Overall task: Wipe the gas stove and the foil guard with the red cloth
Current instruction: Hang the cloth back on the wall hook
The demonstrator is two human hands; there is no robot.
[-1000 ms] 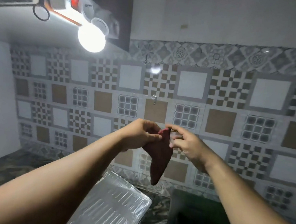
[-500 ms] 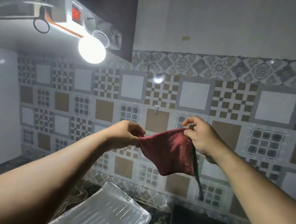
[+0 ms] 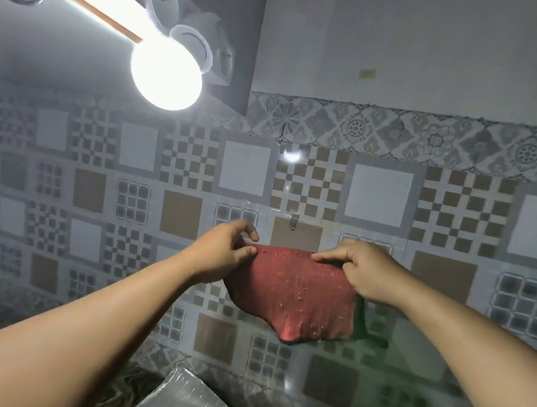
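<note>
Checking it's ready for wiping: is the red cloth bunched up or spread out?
Spread out: the red cloth hangs flat, its top edge pinched by the left hand and right hand.

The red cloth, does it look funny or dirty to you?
Yes, a bit. The red cloth, held up by the left hand and the right hand in front of the tiled wall, is speckled with pale crumbs or lint. A green edge shows at its right side.
</note>
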